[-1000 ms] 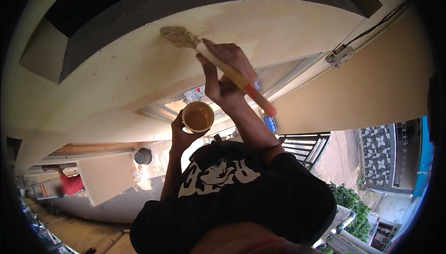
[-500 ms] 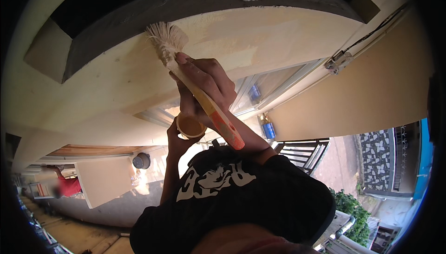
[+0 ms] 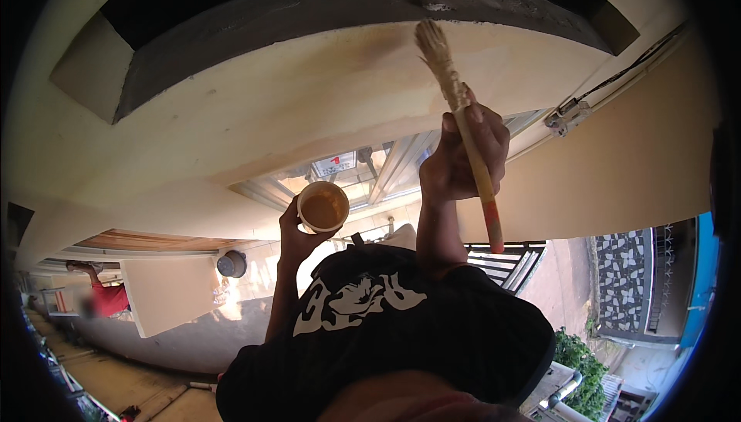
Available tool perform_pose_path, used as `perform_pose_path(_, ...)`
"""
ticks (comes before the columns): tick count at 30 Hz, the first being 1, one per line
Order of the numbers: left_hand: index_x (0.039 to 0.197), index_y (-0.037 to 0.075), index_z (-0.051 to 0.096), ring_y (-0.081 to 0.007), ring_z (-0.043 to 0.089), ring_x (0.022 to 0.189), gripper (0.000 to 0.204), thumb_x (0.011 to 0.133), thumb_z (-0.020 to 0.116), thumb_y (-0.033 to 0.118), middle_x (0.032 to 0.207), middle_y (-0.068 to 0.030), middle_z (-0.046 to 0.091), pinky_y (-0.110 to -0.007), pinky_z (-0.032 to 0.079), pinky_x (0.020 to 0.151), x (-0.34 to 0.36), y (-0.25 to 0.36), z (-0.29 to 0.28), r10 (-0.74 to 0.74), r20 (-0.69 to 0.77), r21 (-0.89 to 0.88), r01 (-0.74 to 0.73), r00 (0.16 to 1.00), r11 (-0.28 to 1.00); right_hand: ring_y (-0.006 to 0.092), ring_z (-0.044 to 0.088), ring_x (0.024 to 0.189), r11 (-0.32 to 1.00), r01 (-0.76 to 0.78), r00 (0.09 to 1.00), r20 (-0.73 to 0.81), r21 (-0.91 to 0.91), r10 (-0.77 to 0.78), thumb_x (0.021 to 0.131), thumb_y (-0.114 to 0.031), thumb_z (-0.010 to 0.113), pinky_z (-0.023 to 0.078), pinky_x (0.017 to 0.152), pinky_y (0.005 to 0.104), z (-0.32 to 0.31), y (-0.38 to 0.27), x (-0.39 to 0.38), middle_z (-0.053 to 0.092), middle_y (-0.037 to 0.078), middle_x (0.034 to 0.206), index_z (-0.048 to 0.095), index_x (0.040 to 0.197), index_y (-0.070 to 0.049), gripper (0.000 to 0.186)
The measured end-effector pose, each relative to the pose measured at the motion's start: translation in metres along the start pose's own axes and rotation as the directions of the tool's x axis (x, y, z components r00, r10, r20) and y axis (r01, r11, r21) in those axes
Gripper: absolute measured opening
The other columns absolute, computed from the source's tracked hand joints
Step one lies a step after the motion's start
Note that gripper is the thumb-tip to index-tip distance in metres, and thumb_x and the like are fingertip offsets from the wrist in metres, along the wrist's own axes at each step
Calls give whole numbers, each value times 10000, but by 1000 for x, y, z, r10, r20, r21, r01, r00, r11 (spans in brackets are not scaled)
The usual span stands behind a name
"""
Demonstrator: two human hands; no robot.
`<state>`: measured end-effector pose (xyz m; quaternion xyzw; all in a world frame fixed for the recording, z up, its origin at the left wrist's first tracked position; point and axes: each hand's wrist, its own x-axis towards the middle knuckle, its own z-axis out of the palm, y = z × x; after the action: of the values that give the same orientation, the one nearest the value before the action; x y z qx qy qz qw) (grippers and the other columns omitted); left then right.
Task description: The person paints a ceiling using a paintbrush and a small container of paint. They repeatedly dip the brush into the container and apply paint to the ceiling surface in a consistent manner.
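My right hand (image 3: 461, 158) is raised and closed around the orange-and-cream handle of a paintbrush (image 3: 472, 161). Its pale bristles (image 3: 434, 45) press against the cream-painted beam (image 3: 255, 113), just below a dark grey unpainted strip (image 3: 324, 9). Lower and to the left, my left hand (image 3: 296, 234) holds up a small round cup (image 3: 323, 207) of brownish-yellow paint. The two hands are apart, with the cup below the beam.
My black shirt with a white print (image 3: 370, 308) fills the lower middle. A cable with a metal clamp (image 3: 566, 115) runs along the wall at right. A person in red (image 3: 106, 298) is at far left. A barred gate (image 3: 505, 261) and green plants (image 3: 579, 360) lie behind.
My right hand has swept the brush from the left part of the beam to the right and turned it more upright. The cup in my left hand has barely moved.
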<state>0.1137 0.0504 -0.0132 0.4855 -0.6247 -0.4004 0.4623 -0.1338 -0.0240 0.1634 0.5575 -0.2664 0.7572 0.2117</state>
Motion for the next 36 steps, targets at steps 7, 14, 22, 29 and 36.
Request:
perform_pose_path(7, 1358, 50, 630, -220, 716, 1145, 782, 676, 995, 164, 1236, -98, 729, -384, 619, 923, -5, -6, -6, -28, -1, 8, 28, 1000, 1000, 206, 768, 821, 961, -6, 701, 686, 278, -194, 781, 2, 874, 650, 739, 319, 26, 23, 59, 777, 88, 949, 789, 1019, -39, 256)
perform_pose_path(14, 1368, 50, 622, -228, 714, 1144, 783, 685, 990, 160, 1245, -95, 723, -386, 621, 919, -7, -18, -11, -10, -48, -6, 10, 999, 1000, 228, 771, 815, 921, 373, 725, 583, 115, -366, 819, 21, 833, 620, 688, 300, 5, 22, 136, 785, 134, 960, 775, 992, -1, 184)
perform_pose_path(22, 1376, 51, 616, -247, 716, 1146, 811, 671, 996, 179, 1247, -107, 722, -407, 627, 917, -2, -19, -5, 12, -42, -16, -13, 999, 1000, 197, 765, 831, 978, 166, 617, 760, 127, -204, 788, 12, 857, 616, 670, 297, 15, 42, 130, 779, 86, 970, 761, 1052, -18, 283)
perform_pose_path(29, 1367, 47, 624, -253, 718, 1156, 822, 653, 1002, 197, 1243, -115, 732, -407, 617, 930, -4, -21, -3, 8, -67, -18, -10, 998, 1000, 268, 765, 930, 770, 633, 636, 514, 78, -575, 768, -71, 905, 701, 856, 370, -4, 14, 96, 772, 91, 959, 753, 971, -66, 253)
perform_pose_path(36, 1370, 48, 624, -240, 713, 1160, 814, 664, 999, 200, 1243, -108, 731, -406, 613, 923, -11, -18, 4, -19, -33, -50, 17, 999, 999, 239, 757, 927, 719, 694, 628, 446, 51, -638, 843, -35, 847, 683, 891, 354, 11, 58, 3, 759, 67, 995, 677, 885, -79, 181)
